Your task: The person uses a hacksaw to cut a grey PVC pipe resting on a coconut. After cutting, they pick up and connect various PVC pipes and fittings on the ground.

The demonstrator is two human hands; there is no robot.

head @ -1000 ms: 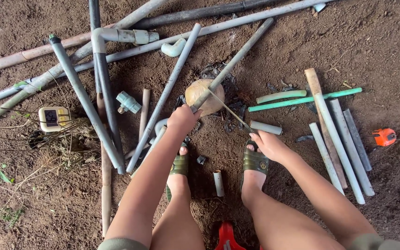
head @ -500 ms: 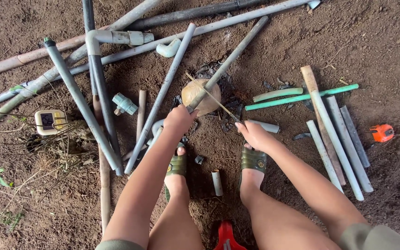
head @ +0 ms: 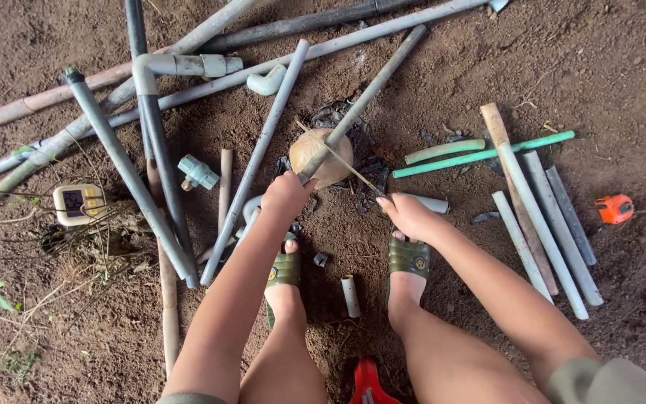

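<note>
My left hand (head: 287,196) grips the near end of a long grey pipe (head: 371,88). That pipe runs up and to the right and rests on a round tan lump (head: 319,152) on the dirt. My right hand (head: 410,217) pinches the lower end of a thin stick-like strip (head: 338,158). The strip lies slanted across the pipe, right over the lump. Dark charred bits (head: 364,172) lie around the lump. Both feet wear green sandals (head: 408,256) just below the hands.
Many grey and white pipes (head: 122,164) lie scattered at left and top, with an elbow fitting (head: 267,81). Cut pipe lengths (head: 540,224) and a green rod (head: 484,155) lie right, beside an orange tape measure (head: 614,209). A small screened device (head: 78,203), teal fitting (head: 197,172), short pipe stub (head: 350,296).
My right hand has moved up and left, closer to the round lump, bringing the thin strip across the pipe. My left hand stays on the pipe end.
</note>
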